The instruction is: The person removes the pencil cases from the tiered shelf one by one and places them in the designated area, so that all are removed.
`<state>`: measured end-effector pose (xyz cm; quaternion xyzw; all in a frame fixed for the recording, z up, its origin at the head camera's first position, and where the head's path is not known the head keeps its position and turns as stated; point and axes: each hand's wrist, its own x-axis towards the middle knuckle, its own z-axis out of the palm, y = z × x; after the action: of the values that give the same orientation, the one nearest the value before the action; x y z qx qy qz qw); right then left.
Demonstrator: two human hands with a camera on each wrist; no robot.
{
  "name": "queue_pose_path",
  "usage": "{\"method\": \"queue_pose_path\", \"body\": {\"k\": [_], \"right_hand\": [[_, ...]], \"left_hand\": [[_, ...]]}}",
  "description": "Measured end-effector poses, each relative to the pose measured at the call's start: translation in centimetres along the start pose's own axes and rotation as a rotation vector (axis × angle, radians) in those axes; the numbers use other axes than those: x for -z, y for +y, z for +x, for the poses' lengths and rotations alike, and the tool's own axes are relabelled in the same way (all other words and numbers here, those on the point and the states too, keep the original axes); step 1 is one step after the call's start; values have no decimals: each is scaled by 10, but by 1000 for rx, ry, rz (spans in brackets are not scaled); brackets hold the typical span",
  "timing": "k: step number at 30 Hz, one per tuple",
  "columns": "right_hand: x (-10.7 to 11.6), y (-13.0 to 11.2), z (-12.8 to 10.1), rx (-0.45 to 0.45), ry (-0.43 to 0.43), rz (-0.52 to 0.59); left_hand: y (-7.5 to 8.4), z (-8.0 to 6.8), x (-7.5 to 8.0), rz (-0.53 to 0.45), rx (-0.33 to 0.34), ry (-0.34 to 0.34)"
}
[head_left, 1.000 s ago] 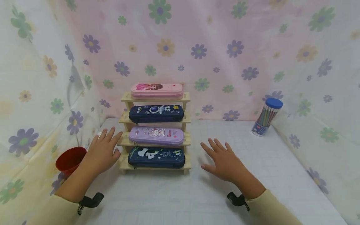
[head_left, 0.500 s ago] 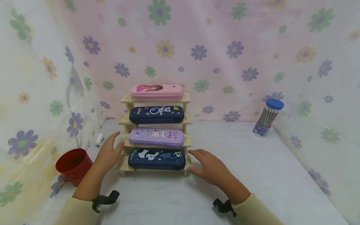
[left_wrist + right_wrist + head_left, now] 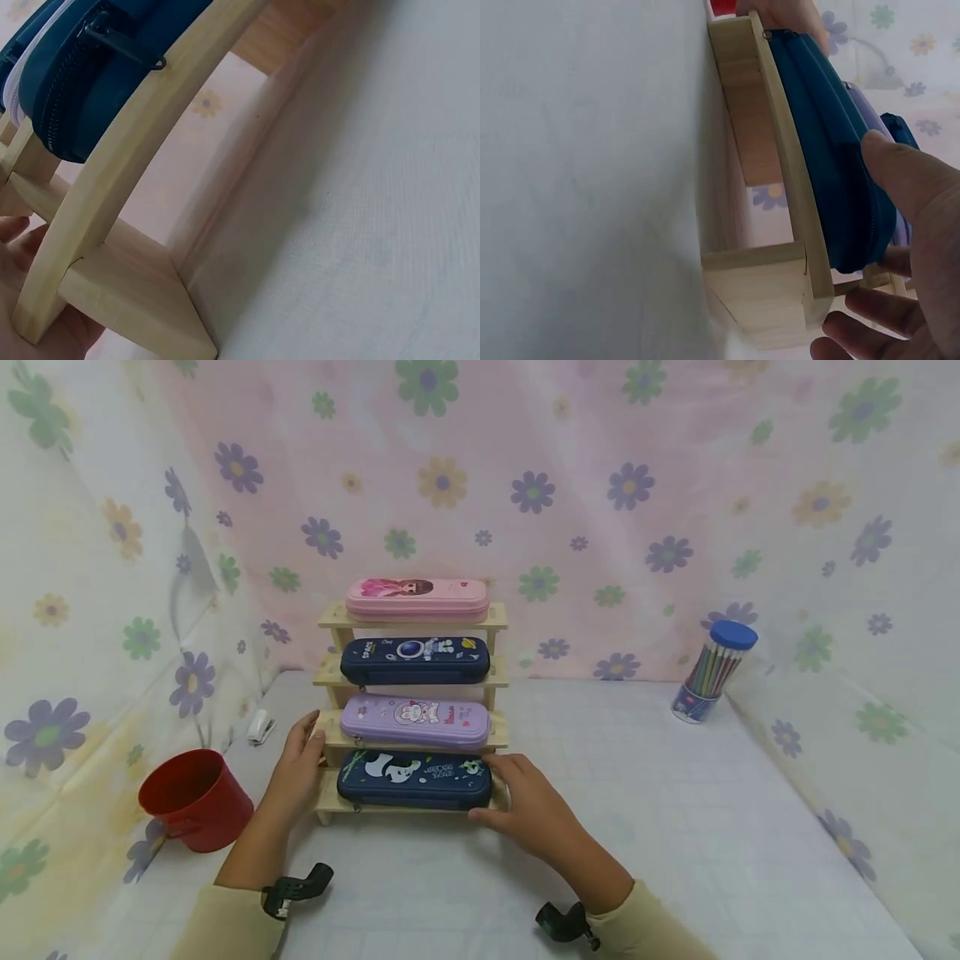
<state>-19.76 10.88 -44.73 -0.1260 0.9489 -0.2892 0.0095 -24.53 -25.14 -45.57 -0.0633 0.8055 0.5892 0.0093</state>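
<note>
A four-tier wooden rack (image 3: 331, 789) bears a pencil case on each tier. From the top they are a pink pencil case (image 3: 417, 600), a dark blue astronaut one, a purple one (image 3: 415, 721) and a dark blue panda pencil case (image 3: 414, 779). My right hand (image 3: 534, 806) grips the right end of the panda pencil case, its thumb on the near side. In the right wrist view that thumb overlaps the case (image 3: 832, 165), and the lower fingers stay loose beside the rack. My left hand (image 3: 295, 774) lies against the rack's left end, its fingers partly hidden behind the wood.
A red bucket (image 3: 197, 802) stands left of my left forearm. Behind it lies a small white object (image 3: 260, 727), perhaps a stapler. A clear tub of pencils with a blue lid (image 3: 713, 672) stands at the back right. Flowered cloth surrounds the white table on three sides.
Both hands have come inward from either side of the rack. My left hand now touches its left end, and my right hand has taken hold of the panda pencil case's right end.
</note>
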Motion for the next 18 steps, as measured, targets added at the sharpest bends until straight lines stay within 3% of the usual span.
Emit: {"method": "queue_pose_path", "body": {"k": [3,18], "right_hand": [[-6,-3,1,-22,20,23],[-18,-14,3,-50,82,12]], "left_hand": [[-2,-2,1,-28,-18,-19],[-2,-6,2,137,-124,-16]]}}
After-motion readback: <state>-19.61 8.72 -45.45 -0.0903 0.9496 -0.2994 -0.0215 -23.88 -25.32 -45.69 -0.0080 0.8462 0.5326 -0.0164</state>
